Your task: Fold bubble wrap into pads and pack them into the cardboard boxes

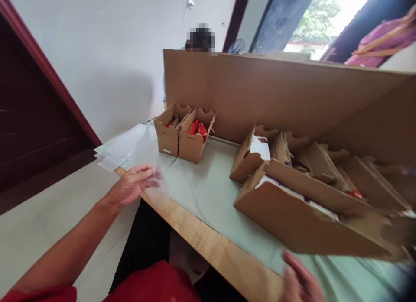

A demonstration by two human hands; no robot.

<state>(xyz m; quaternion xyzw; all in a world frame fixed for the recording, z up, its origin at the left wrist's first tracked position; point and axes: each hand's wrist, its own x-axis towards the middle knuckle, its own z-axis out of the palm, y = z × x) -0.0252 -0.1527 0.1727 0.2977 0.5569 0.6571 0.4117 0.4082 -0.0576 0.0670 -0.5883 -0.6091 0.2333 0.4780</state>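
At the table's near left edge, my left hand (134,183) pinches a thin clear plastic bag (159,187) between thumb and fingers. The bag is see-through, so its outline is hard to make out. Beyond that hand lies a loose stack of clear plastic bags (125,146), partly over the table edge. My right hand (300,278) is low in the view, cut off by the bottom edge and a little blurred. Its fingers are stretched out with nothing visible in them, close to the front of a long cardboard box (302,219).
Two small cardboard bins (191,147) with red packets stand at the back left. Several open cardboard bins (320,161) fill the right side. A tall cardboard panel (276,89) borders the table (208,180). Behind it sits a person (201,38); another person's patterned sleeve (377,42) shows far right.
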